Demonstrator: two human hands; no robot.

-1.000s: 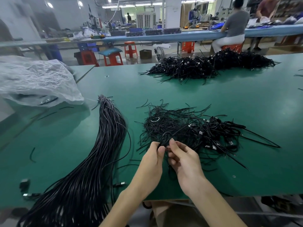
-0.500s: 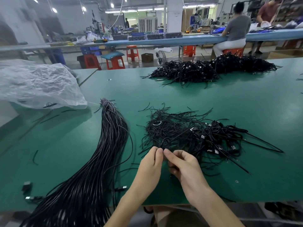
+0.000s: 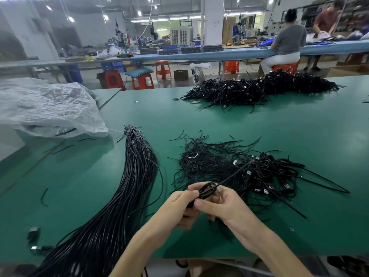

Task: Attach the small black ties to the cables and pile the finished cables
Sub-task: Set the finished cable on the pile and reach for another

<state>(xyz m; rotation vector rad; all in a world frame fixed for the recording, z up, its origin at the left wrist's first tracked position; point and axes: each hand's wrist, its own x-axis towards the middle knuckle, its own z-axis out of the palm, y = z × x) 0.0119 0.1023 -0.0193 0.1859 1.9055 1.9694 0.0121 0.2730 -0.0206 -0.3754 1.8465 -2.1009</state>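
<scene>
a coiled thin black cable (image 3: 207,193) is being pinched by left hand (image 3: 177,205) and right hand (image 3: 225,207), perhaps being unwound if its one-o'clock tail snags.

Bright overhead ceiling lights (image 3: 70,19), soft shadows on table (image 3: 219,120); wide-angle edge warp, bkgd slightly blurred.

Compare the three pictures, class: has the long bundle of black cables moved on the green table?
No. The cable bundle still lies left of the loose ties, its bound end beside the plastic bag.

Bare forearms (image 3: 143,242) run to a bare left hand (image 3: 177,206) and right hand (image 3: 225,206), fingers (image 3: 207,205) slender.
</scene>
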